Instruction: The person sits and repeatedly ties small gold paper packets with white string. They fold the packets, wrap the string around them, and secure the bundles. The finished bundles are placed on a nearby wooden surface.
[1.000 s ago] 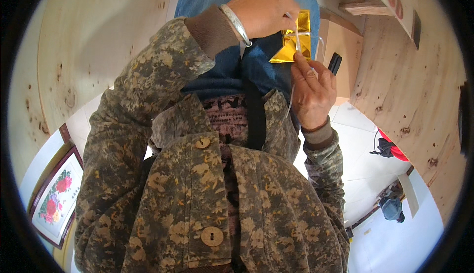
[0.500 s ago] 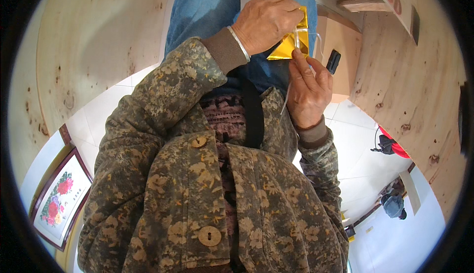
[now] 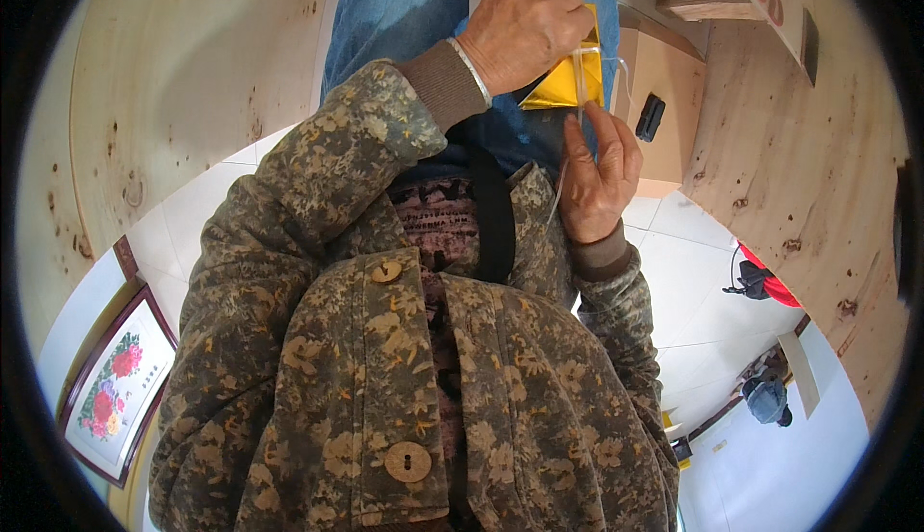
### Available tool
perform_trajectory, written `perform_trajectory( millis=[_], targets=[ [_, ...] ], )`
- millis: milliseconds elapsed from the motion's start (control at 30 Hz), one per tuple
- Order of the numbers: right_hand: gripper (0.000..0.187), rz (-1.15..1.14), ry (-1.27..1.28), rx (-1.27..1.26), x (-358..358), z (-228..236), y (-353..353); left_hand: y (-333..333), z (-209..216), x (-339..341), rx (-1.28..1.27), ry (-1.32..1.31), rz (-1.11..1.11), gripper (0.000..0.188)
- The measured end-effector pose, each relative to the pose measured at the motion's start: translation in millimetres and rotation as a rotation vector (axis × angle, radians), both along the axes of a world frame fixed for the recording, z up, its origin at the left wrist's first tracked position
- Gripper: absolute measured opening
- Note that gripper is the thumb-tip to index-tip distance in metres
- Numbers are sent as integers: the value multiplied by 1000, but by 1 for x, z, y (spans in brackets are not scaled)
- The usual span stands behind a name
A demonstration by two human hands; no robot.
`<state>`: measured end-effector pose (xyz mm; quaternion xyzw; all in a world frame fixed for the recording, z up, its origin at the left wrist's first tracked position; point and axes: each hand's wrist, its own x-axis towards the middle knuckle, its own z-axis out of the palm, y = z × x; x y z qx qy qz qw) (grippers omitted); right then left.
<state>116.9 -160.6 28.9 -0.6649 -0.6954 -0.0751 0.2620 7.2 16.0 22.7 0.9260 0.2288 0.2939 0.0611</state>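
Note:
My left hand [image 3: 525,36], a pale bracelet at its wrist, is closed on the upper left side of a shiny folded gold foil piece [image 3: 558,89] held over my right knee. White string [image 3: 580,77] runs down and across the foil, with a thin loose loop at its right. My right hand [image 3: 602,171] is just below the foil's lower edge. Its thumb and forefinger are close together on the string, and a tail of it hangs down past the palm. The left fingertips are partly hidden behind the hand.
Wooden boards [image 3: 173,79] rise at the left, and another wooden surface [image 3: 770,176] curves along the right. A cardboard box [image 3: 679,99] with a small black object [image 3: 650,118] stands right of my knee. A framed flower picture [image 3: 120,388] is at lower left.
Both hands and the foil have shifted slightly up. My right fingers have slid off the foil's lower edge down along the string.

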Motion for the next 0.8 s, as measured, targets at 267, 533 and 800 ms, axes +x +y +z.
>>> perform_trajectory(
  millis=[267,533,800],
  targets=[
    [35,-29,-71,41,1,-3,-2,1,1,-1,-7,-18,-23,24],
    [34,-98,-99,-3,0,-6,-7,4,-1,2,46,-68,-25,22],
    [24,-119,-25,-43,2,-8,-8,5,-6,6,-63,-49,13,23]
  ],
)
